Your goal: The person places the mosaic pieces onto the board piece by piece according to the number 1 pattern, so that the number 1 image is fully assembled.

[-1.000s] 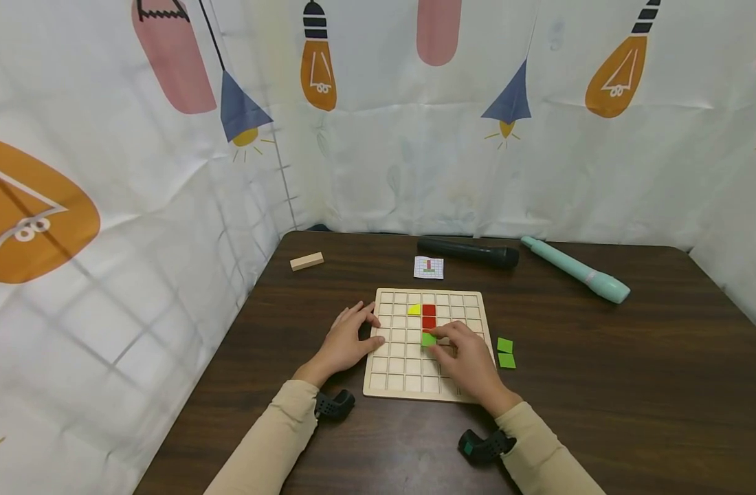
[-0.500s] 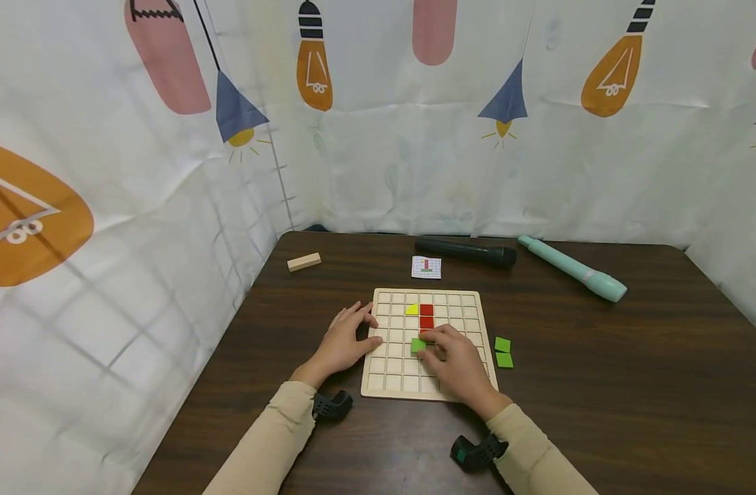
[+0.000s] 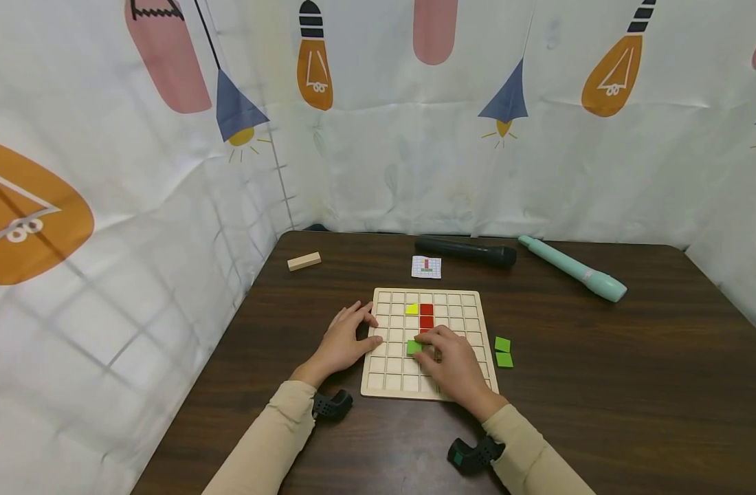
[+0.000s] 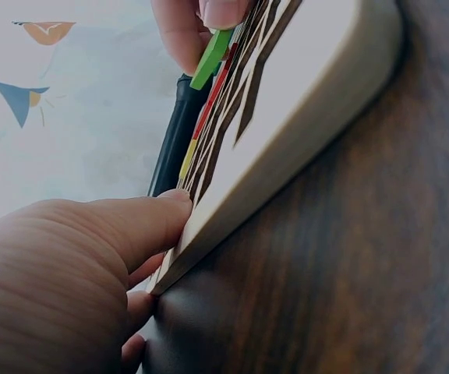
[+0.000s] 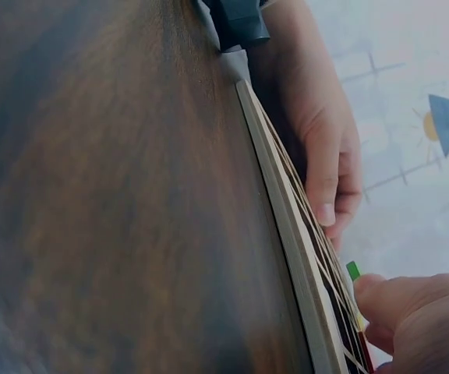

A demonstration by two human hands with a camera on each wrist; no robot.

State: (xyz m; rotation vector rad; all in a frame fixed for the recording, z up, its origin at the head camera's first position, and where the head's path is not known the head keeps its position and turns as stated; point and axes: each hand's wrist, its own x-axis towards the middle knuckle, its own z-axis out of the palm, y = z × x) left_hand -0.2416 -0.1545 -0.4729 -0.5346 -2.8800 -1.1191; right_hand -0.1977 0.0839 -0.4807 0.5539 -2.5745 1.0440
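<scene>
My right hand (image 3: 453, 361) pinches a green square tile (image 3: 413, 348) between thumb and fingers, over the middle of a pale wooden grid board (image 3: 393, 383). In the left wrist view the green tile (image 4: 211, 61) tilts up from the board's surface. Two red tiles (image 3: 427, 316) lie one below the other on the board, with a yellow tile (image 3: 412, 309) beside the upper one. My left hand (image 3: 342, 344) rests at the board's left edge, its thumb on the rim and its fingers relaxed along the side.
Two green tiles (image 3: 503, 352) lie on the table just right of the board. Behind it are a small card (image 3: 426, 267) with a coloured grid pattern, a black microphone (image 3: 464, 251), a mint-green microphone-shaped object (image 3: 576, 269) and a small wooden block (image 3: 304, 261).
My right hand has carried the green tile left and slightly toward me, away from the spot below the red tiles. My left hand has stayed at the board's edge.
</scene>
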